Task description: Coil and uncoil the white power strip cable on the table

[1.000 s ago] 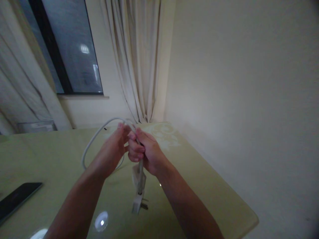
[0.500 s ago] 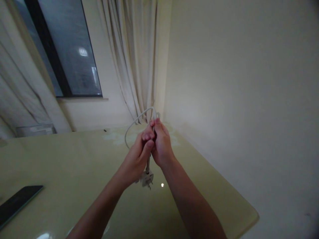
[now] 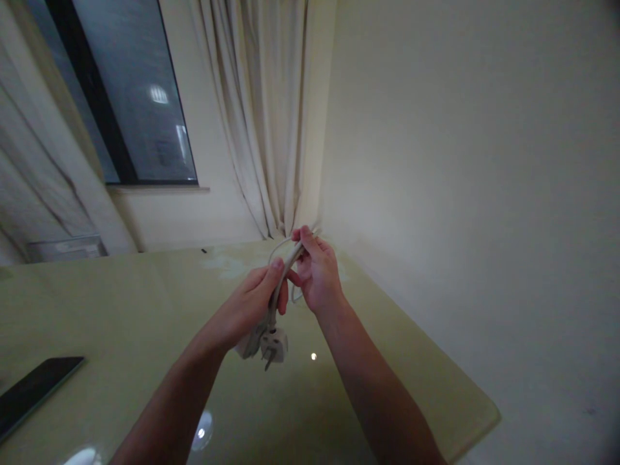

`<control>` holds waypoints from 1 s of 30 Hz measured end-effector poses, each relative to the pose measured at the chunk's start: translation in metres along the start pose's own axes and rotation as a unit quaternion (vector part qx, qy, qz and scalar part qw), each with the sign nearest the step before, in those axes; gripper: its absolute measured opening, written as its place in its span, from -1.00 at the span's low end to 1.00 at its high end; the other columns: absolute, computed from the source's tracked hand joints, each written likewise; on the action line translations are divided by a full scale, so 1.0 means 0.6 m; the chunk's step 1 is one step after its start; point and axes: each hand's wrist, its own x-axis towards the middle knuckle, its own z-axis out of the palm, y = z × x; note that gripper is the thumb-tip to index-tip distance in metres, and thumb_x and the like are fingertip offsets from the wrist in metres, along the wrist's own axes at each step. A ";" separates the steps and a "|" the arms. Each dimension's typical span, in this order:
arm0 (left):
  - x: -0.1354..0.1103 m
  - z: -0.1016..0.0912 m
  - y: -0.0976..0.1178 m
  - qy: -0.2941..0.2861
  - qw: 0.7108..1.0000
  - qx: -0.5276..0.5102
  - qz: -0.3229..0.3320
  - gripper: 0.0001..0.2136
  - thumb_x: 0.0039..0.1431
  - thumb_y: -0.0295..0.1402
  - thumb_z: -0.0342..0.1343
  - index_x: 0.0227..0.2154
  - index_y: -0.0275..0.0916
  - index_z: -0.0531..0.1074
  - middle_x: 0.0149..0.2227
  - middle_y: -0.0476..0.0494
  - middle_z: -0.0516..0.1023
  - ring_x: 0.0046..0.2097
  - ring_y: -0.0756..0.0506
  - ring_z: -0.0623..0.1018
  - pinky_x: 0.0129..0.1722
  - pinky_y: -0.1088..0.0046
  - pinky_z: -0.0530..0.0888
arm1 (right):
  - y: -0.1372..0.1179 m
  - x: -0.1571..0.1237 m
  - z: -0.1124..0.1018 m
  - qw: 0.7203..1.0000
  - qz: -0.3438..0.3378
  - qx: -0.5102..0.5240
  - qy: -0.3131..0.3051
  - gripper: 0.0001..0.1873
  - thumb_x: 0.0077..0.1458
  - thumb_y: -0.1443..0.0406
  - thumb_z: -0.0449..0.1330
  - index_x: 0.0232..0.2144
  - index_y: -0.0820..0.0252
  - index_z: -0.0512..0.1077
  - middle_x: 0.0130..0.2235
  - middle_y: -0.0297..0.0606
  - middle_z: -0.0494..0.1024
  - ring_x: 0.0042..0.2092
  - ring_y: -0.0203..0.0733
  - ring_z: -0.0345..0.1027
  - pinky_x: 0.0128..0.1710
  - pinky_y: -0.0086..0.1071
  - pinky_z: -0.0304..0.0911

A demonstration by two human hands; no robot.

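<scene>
Above the table, both of my hands hold a pale power cord (image 3: pixel 279 290). My left hand (image 3: pixel 256 294) is closed round its lower stretch, thumb on top. Farther along, my right hand (image 3: pixel 317 268) pinches the cord between thumb and fingers. A white plug (image 3: pixel 274 345) with metal prongs hangs below my left hand. Beside it, partly hidden behind that hand, is another white block-like piece (image 3: pixel 249 342) whose kind I cannot make out. Thin loops of cord show behind the fingers.
The glossy yellow-green table (image 3: pixel 145 323) meets a bare wall (image 3: pixel 460 194) at the right. A dark flat object (image 3: pixel 36 394) lies at its left. Long curtains (image 3: pixel 261 116) and a window (image 3: pixel 130 90) are at the back. A small dark bit (image 3: pixel 204 250) lies near the far edge.
My hands have moved apart, the left one down and leftward. More of the cord now shows between them, and the plug has shifted left. The large cord loop looks smaller.
</scene>
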 end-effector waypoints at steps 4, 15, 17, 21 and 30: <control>0.001 0.001 -0.006 -0.038 0.997 -0.041 -0.045 -0.47 0.37 0.20 0.01 -0.39 -0.19 0.47 -0.58 -0.04 0.47 -0.54 -0.03 0.35 -0.54 0.47 0.24 | -0.004 0.010 -0.002 0.997 -0.011 0.047 0.052 -0.72 -0.02 0.20 0.55 -0.43 0.19 0.54 -0.35 -0.36 0.60 -0.28 -0.33 0.44 -0.24 -0.44 0.32; 0.004 0.027 -0.004 0.021 0.992 -0.122 0.022 -0.63 0.32 0.04 0.22 -0.26 -0.22 0.48 -0.42 -0.03 0.44 -0.42 -0.01 0.41 -0.46 0.50 0.34 | 0.016 0.000 -0.014 0.990 0.114 -0.043 -0.074 -0.59 -0.02 0.05 0.53 -0.48 0.19 0.48 -0.60 -0.50 0.39 -0.62 -0.40 0.13 -0.68 -0.48 -0.04; 0.006 0.025 -0.004 0.071 0.984 -0.160 0.015 -0.61 0.29 0.06 0.24 -0.31 -0.19 0.43 -0.50 0.08 0.25 -0.52 0.03 0.24 -0.56 0.53 0.18 | 0.025 -0.007 -0.004 0.985 0.131 -0.033 -0.104 -0.64 0.03 0.11 0.52 -0.49 0.22 0.49 -0.57 -0.46 0.45 -0.56 -0.39 0.24 -0.59 -0.50 0.13; -0.001 -0.003 0.012 0.094 0.993 0.026 0.064 -0.57 0.31 0.07 0.20 -0.46 -0.20 0.43 -0.56 0.07 0.15 -0.54 0.02 0.12 -0.58 0.49 0.04 | 0.012 -0.009 0.014 0.982 0.141 0.124 -0.023 -0.73 0.25 0.26 0.39 -0.47 0.20 0.48 -0.41 -0.40 0.56 -0.43 -0.40 0.37 -0.45 -0.53 0.29; -0.013 -0.087 0.015 0.195 0.959 0.191 0.082 -0.38 0.36 0.18 0.00 -0.64 -0.20 0.45 -0.65 -0.02 0.20 -0.58 -0.03 0.22 -0.57 0.44 0.11 | -0.064 -0.001 -0.017 0.960 0.094 0.253 0.070 -0.65 0.48 0.32 0.10 -0.42 0.14 0.43 -0.43 -0.39 0.54 -0.37 -0.33 0.46 -0.21 -0.37 0.50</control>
